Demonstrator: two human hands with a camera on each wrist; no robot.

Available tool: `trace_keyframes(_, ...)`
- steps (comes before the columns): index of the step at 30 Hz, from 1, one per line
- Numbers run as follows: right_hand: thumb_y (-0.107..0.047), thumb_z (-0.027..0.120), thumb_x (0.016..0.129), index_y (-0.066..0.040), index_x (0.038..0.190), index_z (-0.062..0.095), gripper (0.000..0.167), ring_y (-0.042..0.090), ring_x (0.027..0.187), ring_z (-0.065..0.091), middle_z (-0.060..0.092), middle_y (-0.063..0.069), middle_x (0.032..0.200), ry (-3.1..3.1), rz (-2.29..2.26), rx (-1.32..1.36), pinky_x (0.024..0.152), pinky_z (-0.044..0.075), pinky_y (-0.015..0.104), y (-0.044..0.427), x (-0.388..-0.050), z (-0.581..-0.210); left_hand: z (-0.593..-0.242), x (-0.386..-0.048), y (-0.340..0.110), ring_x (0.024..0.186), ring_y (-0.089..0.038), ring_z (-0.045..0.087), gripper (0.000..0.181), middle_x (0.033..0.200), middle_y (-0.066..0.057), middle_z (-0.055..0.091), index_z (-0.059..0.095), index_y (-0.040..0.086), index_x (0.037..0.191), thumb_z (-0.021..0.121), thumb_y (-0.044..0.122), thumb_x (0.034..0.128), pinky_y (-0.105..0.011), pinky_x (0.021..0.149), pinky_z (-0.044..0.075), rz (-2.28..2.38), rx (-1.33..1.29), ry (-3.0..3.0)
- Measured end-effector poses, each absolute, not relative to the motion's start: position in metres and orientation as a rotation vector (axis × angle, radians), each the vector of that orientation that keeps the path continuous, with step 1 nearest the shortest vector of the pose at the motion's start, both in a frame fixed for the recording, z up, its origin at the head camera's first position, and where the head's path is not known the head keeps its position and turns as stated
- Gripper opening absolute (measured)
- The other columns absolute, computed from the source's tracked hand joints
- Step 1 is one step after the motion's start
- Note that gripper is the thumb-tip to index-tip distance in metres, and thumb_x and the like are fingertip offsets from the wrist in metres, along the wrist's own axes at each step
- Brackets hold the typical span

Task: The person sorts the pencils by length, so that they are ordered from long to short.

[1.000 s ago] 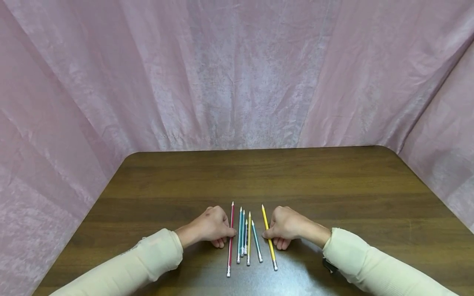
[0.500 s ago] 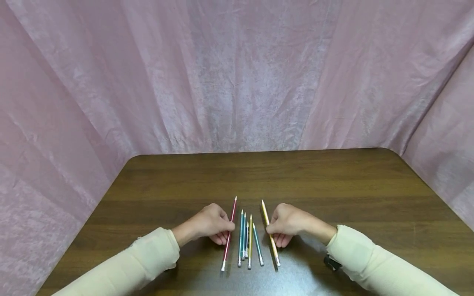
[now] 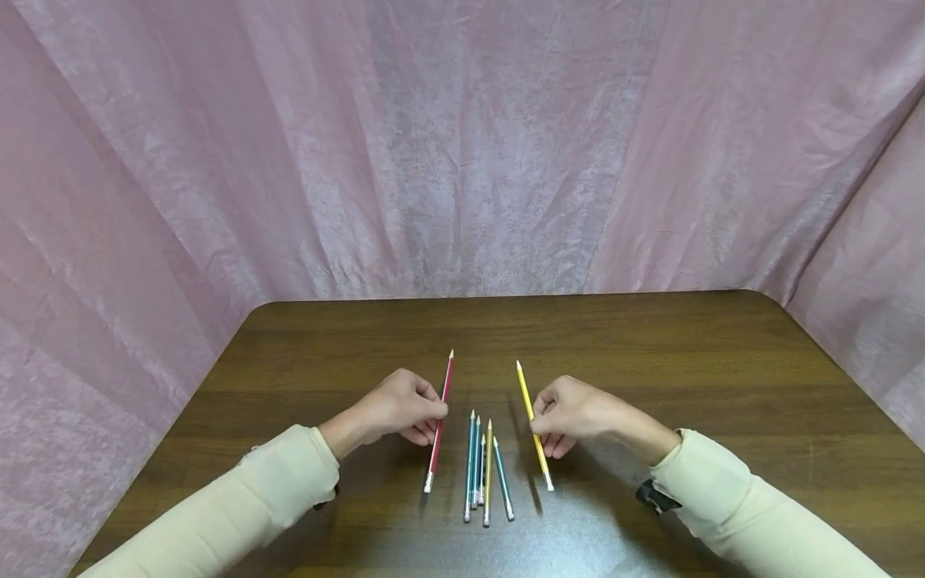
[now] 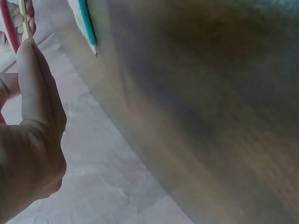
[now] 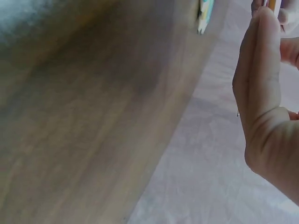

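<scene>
My left hand (image 3: 401,406) pinches a red pencil (image 3: 446,381) between thumb and fingers, its tip pointing away and its eraser end towards me. Opposite it, my right hand (image 3: 578,413) pinches a yellow pencil (image 3: 526,393) the same way. Both pencils are raised above the table, with shadows below. Between and nearer than the hands lie several pencils: teal ones (image 3: 470,466) at the left, a short dark one (image 3: 482,474), a yellow one (image 3: 488,474), and a slanted teal one (image 3: 503,479) at the right. The left wrist view shows the left hand (image 4: 35,126) side-on; the right wrist view, the right hand (image 5: 266,102).
The brown wooden table (image 3: 614,337) has rounded far corners. A pink curtain (image 3: 462,160) hangs behind it and along both sides. A dark band (image 3: 656,496) shows at the right sleeve's cuff.
Both hands have lifted their pencils off the table and moved away from me and slightly apart, the red one to the left, the yellow one to the right. The pencils between stay lying.
</scene>
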State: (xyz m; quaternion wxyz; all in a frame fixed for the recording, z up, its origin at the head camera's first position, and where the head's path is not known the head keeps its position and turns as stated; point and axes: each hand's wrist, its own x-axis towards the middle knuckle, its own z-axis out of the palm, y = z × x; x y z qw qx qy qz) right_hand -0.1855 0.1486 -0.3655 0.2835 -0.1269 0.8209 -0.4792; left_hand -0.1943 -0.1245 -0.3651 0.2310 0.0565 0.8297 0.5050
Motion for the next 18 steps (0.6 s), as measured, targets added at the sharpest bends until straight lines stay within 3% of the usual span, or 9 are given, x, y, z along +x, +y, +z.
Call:
trace_keyframes(9, -0.001, 0.06, 0.086, 0.005, 0.09, 0.061, 0.007, 0.013, 0.059, 0.063, 0.062, 0.007, 0.068, 2.164, -1.426, -0.348, 0.057, 0.061, 0.029, 0.148, -0.192, -0.357, -0.353, -0.206, -0.127, 0.059, -0.013, 0.065, 0.018, 0.075, -0.011, 0.066, 0.067, -0.014, 0.097, 0.057, -0.006, 0.0851, -0.03, 0.061, 0.063, 1.476, 0.136, 2.269)
trace_keyframes(18, -0.001, 0.059, 0.086, 0.006, 0.093, 0.06, 0.01, 0.015, 0.061, 0.064, 0.061, 0.008, 0.072, 2.121, -1.521, -0.287, 0.063, 0.063, 0.033, 0.145, -0.198, -0.353, -0.351, -0.218, -0.132, 0.057, -0.012, 0.065, 0.02, 0.073, -0.011, 0.067, 0.065, -0.017, 0.103, 0.059, -0.003, 0.0888, -0.028, 0.061, 0.062, 1.536, 0.102, 2.247)
